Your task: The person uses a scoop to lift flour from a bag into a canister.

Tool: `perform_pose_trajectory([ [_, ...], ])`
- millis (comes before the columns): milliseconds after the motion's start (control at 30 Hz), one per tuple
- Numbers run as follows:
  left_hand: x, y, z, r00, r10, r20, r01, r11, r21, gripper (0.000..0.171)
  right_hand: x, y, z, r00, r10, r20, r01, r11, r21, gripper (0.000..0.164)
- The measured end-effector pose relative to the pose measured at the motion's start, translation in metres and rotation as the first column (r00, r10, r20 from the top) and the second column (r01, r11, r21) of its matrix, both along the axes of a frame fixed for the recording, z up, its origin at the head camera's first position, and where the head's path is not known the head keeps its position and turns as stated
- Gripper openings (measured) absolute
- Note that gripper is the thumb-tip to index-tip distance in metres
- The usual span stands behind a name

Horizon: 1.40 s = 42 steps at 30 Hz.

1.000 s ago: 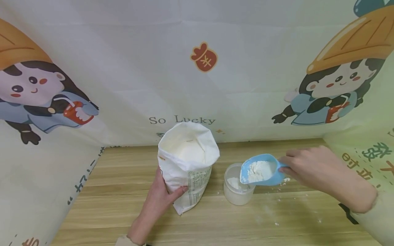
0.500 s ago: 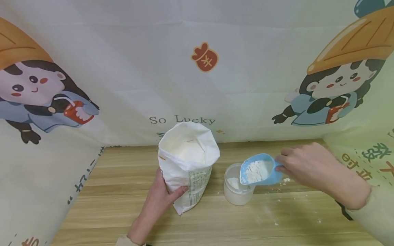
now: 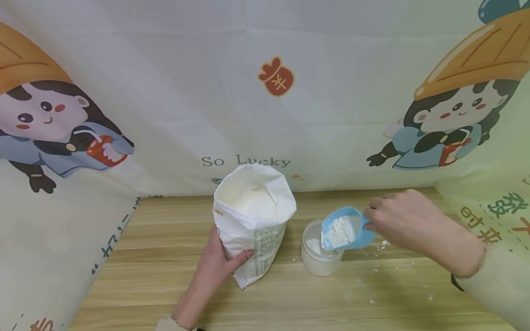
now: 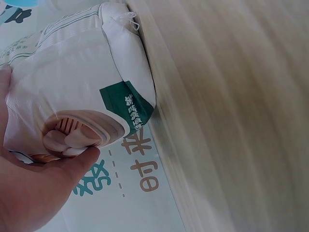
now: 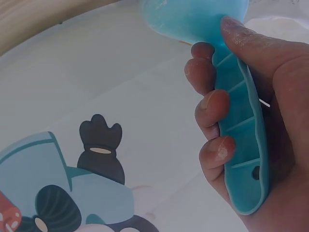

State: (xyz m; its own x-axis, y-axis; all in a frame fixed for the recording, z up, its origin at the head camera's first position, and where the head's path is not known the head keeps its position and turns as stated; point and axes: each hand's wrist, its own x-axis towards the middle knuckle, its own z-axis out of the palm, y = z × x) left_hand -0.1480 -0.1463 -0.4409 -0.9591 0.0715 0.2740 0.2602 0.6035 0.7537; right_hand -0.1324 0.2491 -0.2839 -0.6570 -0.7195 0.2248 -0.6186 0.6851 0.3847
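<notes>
My left hand [image 3: 223, 257] grips the side of an upright white flour bag [image 3: 265, 248], its top gaping and white flour [image 3: 254, 204] showing inside. In the left wrist view the bag's printed side [image 4: 63, 82] shows a green label and a picture of buns. A blue scoop [image 3: 359, 239] with a heap of flour [image 3: 341, 231] in it is held by its handle in my right hand [image 3: 401, 223]. The scoop's front lip overlaps the rim of a clear plastic jar [image 3: 320, 265], which holds some flour. Fingers [image 5: 212, 108] and thumb wrap the ribbed handle [image 5: 241, 140] in the right wrist view.
Spilled flour [image 3: 371, 301] speckles the wooden tabletop [image 3: 298, 308] right of the jar and under my right forearm. A pale printed cloth [image 3: 186, 92] with cartoon figures stands behind the table and along both sides.
My right hand and the scoop have shifted slightly left over the jar, with the wrist raised and turning a little. The left hand and the bag keep their place.
</notes>
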Motion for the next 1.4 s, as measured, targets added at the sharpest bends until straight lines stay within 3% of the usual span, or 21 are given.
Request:
perform_pose_trajectory([
  [533,-0.001,0.0,0.0,1.0,-0.004,-0.002,0.004,1.0,-0.002,0.098,-0.004,-0.012,0.0,1.0,0.011,-0.003,-0.011,0.999,0.046,0.026],
  [1400,-0.001,0.0,0.001,0.999,-0.023,-0.023,0.023,1.0,0.011,0.097,0.0,-0.017,0.002,0.995,0.055,-0.083,-0.05,0.996,0.067,0.028],
])
